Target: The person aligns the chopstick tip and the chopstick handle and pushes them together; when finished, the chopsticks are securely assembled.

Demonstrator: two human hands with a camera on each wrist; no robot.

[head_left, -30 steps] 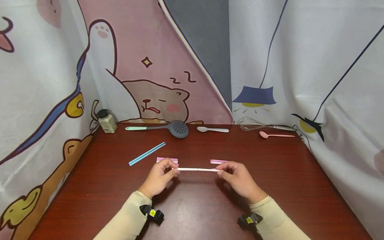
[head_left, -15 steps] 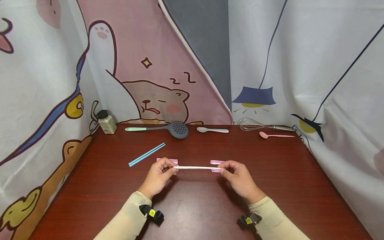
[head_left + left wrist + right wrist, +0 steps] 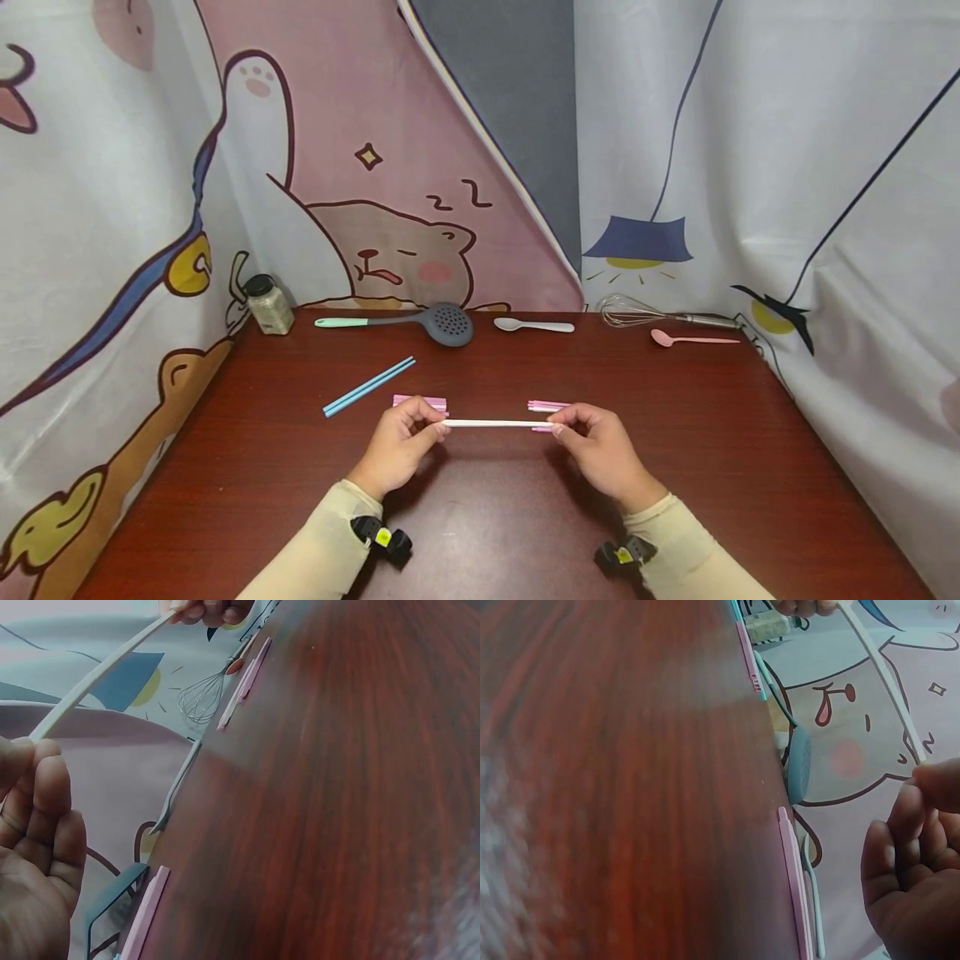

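Observation:
A thin, straight white stick [image 3: 497, 423] spans the gap between my two hands, held nearly level above the table. My left hand [image 3: 401, 446] pinches one end between thumb and fingertips. At the other end, my right hand [image 3: 600, 454] has a similar pinch. Both wrist views show the white stick [image 3: 97, 675] raised off the tabletop, its tips covered by fingers. Just beyond the left hand lies a group of pink strips [image 3: 420, 402]. Pink and white strips [image 3: 546, 406] lie beyond the right hand, partly hidden by it.
Light blue chopsticks [image 3: 369, 387] lie left of centre. Along the back stand or lie a jar [image 3: 272, 308], a slotted skimmer [image 3: 448, 325], a white spoon [image 3: 534, 325], a whisk [image 3: 637, 312] and a pink spoon [image 3: 663, 337]. Printed curtains [image 3: 480, 125] border the table.
A small dark mark at the stick's middle, visible earlier, no longer shows. Both hands rose slightly and came back down, keeping their pinch on the stick.

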